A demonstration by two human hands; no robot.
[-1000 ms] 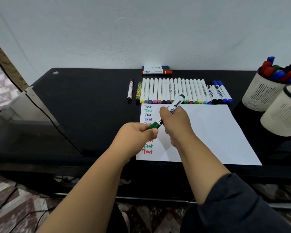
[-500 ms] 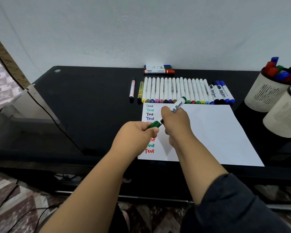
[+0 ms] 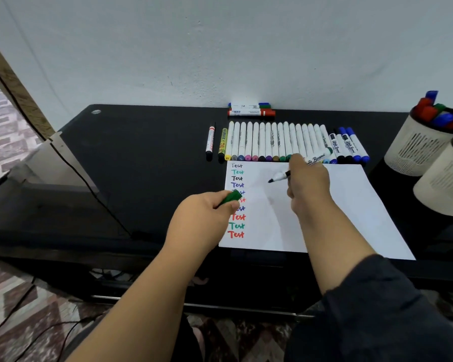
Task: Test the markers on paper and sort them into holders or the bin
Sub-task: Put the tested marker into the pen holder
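My right hand (image 3: 307,182) grips an uncapped whiteboard marker (image 3: 315,160), its dark tip pointing left a little above the white paper (image 3: 338,205). My left hand (image 3: 207,215) pinches the marker's green cap (image 3: 230,197) over the paper's left edge. A column of coloured "Test" words (image 3: 237,202) runs down the paper's left side. A row of several capped markers (image 3: 283,142) lies side by side just behind the paper.
Two white mesh holders stand at the right: the far holder (image 3: 413,150) is full of markers, the near holder (image 3: 445,184) shows none. A few markers (image 3: 250,109) lie by the wall. All of it sits on a black table (image 3: 141,158).
The cap has come off the green marker: my left hand pulled it down and left, while my right hand drew the marker up and right, baring its tip.
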